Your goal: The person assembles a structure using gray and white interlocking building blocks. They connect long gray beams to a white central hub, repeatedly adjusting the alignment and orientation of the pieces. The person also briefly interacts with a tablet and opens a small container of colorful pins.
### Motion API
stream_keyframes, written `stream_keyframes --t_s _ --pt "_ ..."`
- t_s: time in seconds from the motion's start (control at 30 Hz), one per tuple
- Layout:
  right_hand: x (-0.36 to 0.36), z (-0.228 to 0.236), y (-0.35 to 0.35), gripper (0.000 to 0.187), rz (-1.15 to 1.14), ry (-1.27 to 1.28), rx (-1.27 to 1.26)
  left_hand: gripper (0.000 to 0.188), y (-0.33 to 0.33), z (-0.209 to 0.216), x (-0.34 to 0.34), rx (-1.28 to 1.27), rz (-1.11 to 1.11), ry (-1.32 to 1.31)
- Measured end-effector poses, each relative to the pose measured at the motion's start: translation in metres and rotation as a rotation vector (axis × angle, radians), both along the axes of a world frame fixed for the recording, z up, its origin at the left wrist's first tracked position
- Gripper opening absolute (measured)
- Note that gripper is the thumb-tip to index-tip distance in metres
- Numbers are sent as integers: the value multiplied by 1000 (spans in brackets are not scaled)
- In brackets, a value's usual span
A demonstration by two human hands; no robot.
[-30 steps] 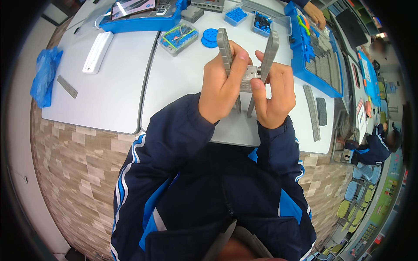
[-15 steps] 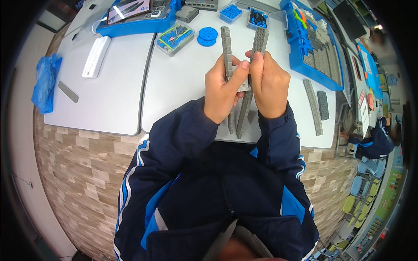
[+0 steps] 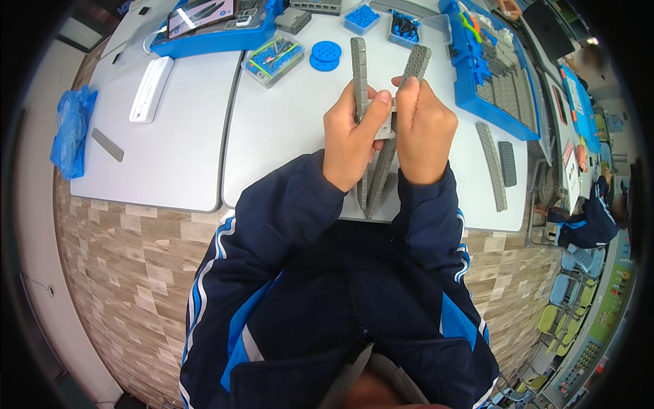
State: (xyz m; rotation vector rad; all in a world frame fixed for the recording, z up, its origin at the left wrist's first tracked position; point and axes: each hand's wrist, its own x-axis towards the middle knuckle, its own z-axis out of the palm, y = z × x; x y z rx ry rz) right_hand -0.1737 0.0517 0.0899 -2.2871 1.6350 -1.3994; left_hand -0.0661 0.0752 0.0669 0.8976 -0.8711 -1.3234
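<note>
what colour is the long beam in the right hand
Grey; the beam shows best in the head view.

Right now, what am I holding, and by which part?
Your left hand grips the left grey beam around its middle; your right hand grips the right grey beam in its far half.

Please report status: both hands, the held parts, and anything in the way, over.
Left hand closed on left grey beam; right hand closed on right grey beam. Pale block between the beams. Blue wheels beyond the hands, not touching.
</note>
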Motion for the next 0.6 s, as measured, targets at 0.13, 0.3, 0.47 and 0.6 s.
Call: stream_keyframes --t_s 0.13,0.3,0.47,0.6 --pt "-8 4 3 18 137 -155 198 28 -1 0 3 -7 -22 98" --pt "-18 -6 15 46 507 -229 308 31 -10 -1 15 -57 89 144" --pt "-22 -26 30 61 451 42 191 32 -14 -2 24 5 -10 177" --pt "-27 -27 27 64 448 123 79 34 -13 -3 23 -37 -30 112"
